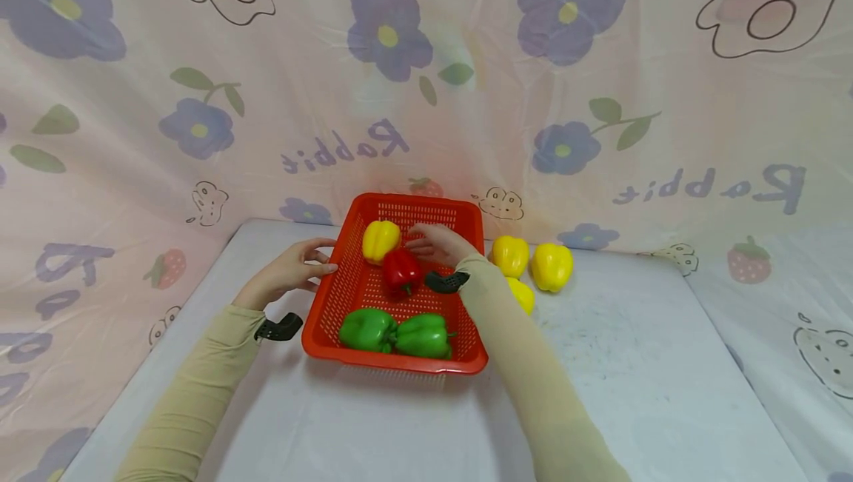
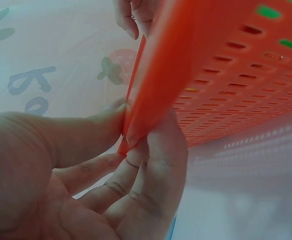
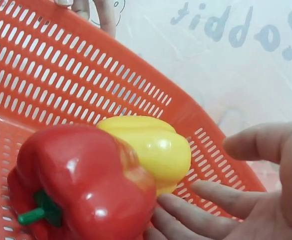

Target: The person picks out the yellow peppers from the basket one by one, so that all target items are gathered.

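Observation:
My left hand (image 1: 289,271) is at the left side of a red plastic basket (image 1: 373,360). In the left wrist view, its thumb and fingers (image 2: 163,165) pinch the basket's rim. Over the inside of the basket is my right hand (image 1: 443,245), fingers loosely extended and nothing held. Its fingertips come right beside a red bell pepper (image 3: 81,175) and a yellow bell pepper (image 3: 153,147), which lie against each other. Toward the front of the basket, two green bell peppers (image 1: 366,330) lie side by side.
Right of the basket, three more yellow bell peppers (image 1: 552,267) sit on the white table (image 1: 626,363); my right forearm partly covers one. A patterned curtain (image 1: 466,119) hangs behind the table's back edge. Black wrist bands (image 1: 280,327) stick out from both sleeves.

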`<act>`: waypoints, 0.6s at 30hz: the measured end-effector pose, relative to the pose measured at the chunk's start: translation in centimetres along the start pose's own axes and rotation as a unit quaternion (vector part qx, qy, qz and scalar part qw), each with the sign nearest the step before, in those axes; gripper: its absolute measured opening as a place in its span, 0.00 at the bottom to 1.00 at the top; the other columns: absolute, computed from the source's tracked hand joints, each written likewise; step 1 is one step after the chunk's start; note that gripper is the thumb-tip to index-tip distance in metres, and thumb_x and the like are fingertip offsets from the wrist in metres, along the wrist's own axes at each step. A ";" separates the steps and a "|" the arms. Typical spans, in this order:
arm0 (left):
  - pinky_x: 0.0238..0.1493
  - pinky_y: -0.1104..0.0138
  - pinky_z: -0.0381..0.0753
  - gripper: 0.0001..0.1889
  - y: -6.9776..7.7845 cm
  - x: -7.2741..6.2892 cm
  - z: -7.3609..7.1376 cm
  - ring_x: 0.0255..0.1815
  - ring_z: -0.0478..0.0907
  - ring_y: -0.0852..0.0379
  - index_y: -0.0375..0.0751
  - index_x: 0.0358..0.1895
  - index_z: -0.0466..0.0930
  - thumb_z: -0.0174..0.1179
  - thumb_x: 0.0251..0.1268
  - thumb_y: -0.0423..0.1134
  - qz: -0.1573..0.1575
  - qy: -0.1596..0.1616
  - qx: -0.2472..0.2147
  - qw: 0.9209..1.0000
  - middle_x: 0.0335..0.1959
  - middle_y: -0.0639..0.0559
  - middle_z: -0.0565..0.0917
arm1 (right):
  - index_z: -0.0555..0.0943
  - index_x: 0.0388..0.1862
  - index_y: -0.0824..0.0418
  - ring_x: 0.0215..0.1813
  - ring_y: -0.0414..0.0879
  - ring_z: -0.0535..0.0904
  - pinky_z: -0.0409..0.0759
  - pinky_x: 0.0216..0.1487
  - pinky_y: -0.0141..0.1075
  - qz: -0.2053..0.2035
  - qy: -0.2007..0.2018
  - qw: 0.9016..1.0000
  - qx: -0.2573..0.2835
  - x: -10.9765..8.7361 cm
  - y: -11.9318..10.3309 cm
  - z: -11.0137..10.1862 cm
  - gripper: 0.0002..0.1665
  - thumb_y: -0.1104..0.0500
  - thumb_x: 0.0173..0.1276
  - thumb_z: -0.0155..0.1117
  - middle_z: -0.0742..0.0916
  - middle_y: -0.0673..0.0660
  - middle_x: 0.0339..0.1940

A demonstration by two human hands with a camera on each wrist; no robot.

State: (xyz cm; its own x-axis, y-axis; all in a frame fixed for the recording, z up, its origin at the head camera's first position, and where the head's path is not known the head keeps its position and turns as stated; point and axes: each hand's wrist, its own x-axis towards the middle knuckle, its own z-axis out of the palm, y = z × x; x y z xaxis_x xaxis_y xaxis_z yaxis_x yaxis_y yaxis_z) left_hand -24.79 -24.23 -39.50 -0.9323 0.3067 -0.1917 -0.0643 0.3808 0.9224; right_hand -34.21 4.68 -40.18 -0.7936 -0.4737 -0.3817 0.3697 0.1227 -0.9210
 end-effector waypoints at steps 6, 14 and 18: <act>0.37 0.55 0.84 0.33 -0.1 0.1 -0.1 0.39 0.80 0.48 0.33 0.72 0.53 0.57 0.69 0.34 -0.003 0.000 -0.006 1.000 0.47 0.32 0.72 | 0.66 0.67 0.70 0.61 0.58 0.73 0.69 0.64 0.46 -0.003 -0.011 1.000 -0.022 0.3 0.2 0.1 0.27 0.56 0.76 0.49 0.74 0.68 0.64; 0.38 0.56 0.84 0.33 -0.1 0.1 -0.1 0.40 0.79 0.49 0.33 0.72 0.53 0.57 0.69 0.34 -0.001 -0.002 -0.006 1.000 0.48 0.32 0.72 | 0.66 0.66 0.70 0.60 0.60 0.74 0.69 0.64 0.47 -0.005 -0.009 0.999 -0.031 0.4 0.0 0.4 0.26 0.56 0.76 0.48 0.76 0.70 0.61; 0.38 0.56 0.84 0.32 0.0 0.1 0.0 0.40 0.79 0.49 0.33 0.72 0.54 0.57 0.69 0.33 0.000 -0.006 -0.004 1.000 0.47 0.33 0.72 | 0.66 0.67 0.68 0.61 0.59 0.73 0.68 0.64 0.47 -0.001 -0.003 0.999 -0.043 0.5 0.2 0.7 0.25 0.56 0.77 0.47 0.76 0.69 0.61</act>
State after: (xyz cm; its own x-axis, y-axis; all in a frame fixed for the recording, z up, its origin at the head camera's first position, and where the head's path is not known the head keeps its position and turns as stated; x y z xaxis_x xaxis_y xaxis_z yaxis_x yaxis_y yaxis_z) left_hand -24.82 -24.20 -39.56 -0.9282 0.3164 -0.1959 -0.0675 0.3746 0.9247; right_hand -34.24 3.88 -40.54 -0.7914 -0.4792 -0.3796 0.3249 0.1963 -0.9252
